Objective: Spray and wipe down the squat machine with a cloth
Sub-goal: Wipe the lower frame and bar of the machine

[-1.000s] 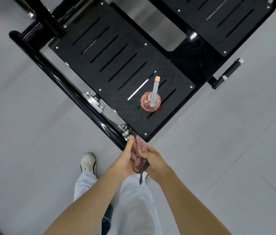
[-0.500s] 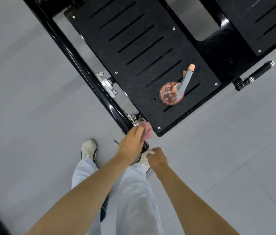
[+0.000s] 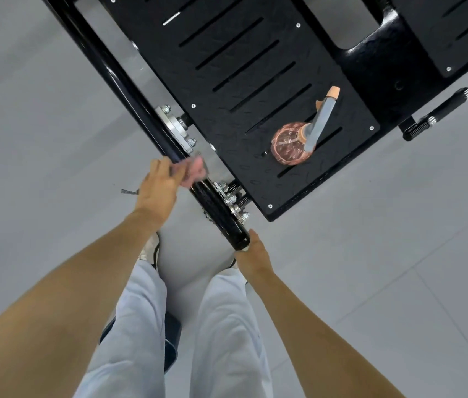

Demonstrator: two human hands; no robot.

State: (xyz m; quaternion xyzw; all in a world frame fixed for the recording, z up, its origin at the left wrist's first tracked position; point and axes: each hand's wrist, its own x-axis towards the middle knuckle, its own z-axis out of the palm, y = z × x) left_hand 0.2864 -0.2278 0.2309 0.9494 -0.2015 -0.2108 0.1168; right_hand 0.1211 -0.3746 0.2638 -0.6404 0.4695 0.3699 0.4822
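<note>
The left hand (image 3: 159, 186) is closed around a pink cloth (image 3: 195, 171) and presses it onto the glossy black bar (image 3: 146, 119) of the squat machine, the fingers wrapped over the tube. A thin dark string (image 3: 129, 192) shows just at 9 o'clock of that hand, over the floor. The right hand (image 3: 254, 254) sits at the near end of the same bar, at 5 o'clock from the left hand; its thumb touches the end cap, but whether its fingers grip the tube cannot be told, as they are hidden.

At 2 o'clock from the left hand lies the black foot plate (image 3: 244, 81), a textured metal sheet with long slots and small bright screws at its corners. A pink spray bottle (image 3: 291, 145) stands on it near the close corner, its grey nozzle pointing to 1 o'clock. Silver bolts (image 3: 234, 202) join the plate to the bar. Further out at 2 o'clock a short ribbed handle (image 3: 436, 114) sticks out from the frame.

All around is a smooth light grey floor (image 3: 385, 239) with faint tile seams. At 6 o'clock are pale trousers (image 3: 227, 326) and part of a light shoe (image 3: 149, 248).
</note>
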